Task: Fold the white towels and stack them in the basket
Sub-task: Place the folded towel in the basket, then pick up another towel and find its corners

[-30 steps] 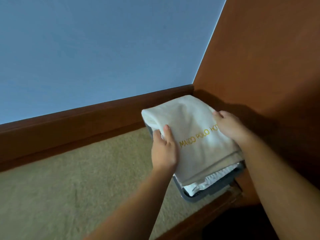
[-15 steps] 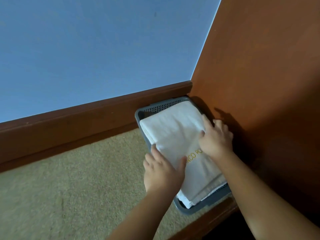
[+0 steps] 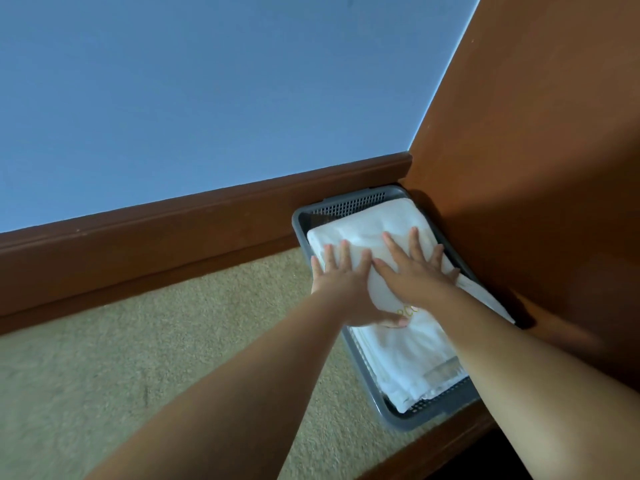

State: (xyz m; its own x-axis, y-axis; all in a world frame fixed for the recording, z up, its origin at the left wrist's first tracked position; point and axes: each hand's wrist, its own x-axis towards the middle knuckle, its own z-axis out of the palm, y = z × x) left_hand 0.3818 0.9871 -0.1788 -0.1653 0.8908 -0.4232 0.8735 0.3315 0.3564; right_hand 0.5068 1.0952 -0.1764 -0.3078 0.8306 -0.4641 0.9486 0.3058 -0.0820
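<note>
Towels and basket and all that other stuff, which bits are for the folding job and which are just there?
For the job:
top white towel, folded, lying in the basket
folded towels underneath
grey basket
left hand and right hand, both pressing flat on the top towel

Just there:
tan carpet
brown skirting board
blue wall
brown wooden panel

Beige carpet (image 3: pixel 145 358) covers the floor — short-piled, meeting a brown baseboard (image 3: pixel 194 237) toward twelve o'clock. A grey mesh basket (image 3: pixel 446 408) sits directly on it at about three o'clock — tucked into the corner against a wooden panel (image 3: pixel 540 174).
</note>
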